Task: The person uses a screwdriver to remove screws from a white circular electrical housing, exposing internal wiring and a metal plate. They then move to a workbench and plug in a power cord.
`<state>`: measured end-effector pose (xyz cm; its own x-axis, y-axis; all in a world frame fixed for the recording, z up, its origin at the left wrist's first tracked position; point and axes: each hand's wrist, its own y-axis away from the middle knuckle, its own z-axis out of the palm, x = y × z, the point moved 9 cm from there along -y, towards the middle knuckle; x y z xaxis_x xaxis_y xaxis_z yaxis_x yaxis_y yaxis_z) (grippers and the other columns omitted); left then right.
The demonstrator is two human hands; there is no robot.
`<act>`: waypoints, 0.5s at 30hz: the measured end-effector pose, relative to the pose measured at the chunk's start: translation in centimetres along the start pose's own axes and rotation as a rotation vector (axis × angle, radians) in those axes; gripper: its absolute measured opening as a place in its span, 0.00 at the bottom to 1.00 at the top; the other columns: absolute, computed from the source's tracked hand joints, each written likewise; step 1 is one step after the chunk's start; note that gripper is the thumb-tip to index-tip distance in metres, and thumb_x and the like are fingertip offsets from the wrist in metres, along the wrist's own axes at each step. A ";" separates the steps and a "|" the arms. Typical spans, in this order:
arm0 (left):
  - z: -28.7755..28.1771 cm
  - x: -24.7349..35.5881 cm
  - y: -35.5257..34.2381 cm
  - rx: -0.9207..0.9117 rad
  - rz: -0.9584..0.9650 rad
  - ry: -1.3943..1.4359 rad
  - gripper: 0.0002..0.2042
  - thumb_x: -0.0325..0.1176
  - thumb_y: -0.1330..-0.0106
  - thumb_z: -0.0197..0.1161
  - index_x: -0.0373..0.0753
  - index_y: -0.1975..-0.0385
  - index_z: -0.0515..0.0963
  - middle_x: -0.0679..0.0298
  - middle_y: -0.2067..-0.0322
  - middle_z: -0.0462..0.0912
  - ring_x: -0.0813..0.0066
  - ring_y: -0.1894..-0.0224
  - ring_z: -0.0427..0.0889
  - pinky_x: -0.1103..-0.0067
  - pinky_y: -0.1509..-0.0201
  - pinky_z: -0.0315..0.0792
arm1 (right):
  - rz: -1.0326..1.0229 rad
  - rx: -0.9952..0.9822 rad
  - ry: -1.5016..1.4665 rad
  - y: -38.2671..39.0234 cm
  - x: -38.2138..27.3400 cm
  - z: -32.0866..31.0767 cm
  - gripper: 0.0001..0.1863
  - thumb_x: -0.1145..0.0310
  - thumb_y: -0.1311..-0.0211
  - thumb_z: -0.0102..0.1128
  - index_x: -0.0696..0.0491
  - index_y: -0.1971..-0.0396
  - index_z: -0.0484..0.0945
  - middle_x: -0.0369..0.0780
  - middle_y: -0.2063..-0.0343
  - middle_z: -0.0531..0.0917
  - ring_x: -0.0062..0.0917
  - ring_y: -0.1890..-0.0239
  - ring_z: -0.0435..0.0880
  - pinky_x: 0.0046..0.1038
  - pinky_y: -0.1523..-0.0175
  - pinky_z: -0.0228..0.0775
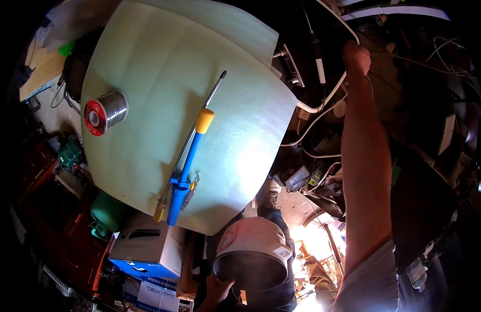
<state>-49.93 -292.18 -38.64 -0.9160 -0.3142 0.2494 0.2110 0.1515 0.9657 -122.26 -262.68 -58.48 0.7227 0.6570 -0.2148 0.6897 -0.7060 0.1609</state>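
My left hand (218, 291) is closed on the rim of a white round appliance housing (253, 232), perhaps a rice cooker's body. The housing is tilted over my lap, its dark opening facing down toward the lower edge. Far to the right, my right arm is stretched forward and my right hand (357, 58) is closed around a white cable (336, 89). The cable runs past the hand both up and back toward the table's edge. Near it hangs a slim tool with a white handle (320, 70), resembling a soldering iron.
On the pale green tabletop (147, 67) lie a solder spool (106, 112), a blue desoldering pump (186, 166) and a thin screwdriver (218, 86). A carton (147, 244) stands at lower left. Tangled cables and clutter (313, 179) fill the space right of the table.
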 end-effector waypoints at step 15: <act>-1.5 -0.9 -0.6 -0.007 0.074 -0.110 0.19 0.23 0.44 0.66 0.31 0.51 0.80 0.61 0.57 0.88 0.75 0.55 0.84 0.74 0.48 0.76 | -0.059 -0.074 -0.010 -4.8 0.3 4.0 0.34 0.47 0.44 0.58 0.63 0.48 0.80 0.53 0.44 0.80 0.42 0.41 0.81 0.39 0.40 0.75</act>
<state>-48.66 -293.39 -39.31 -0.9297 -0.1980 0.3106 0.2810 0.1638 0.9456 -125.50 -260.15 -63.17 0.6807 0.6936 -0.2357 0.7326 -0.6446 0.2186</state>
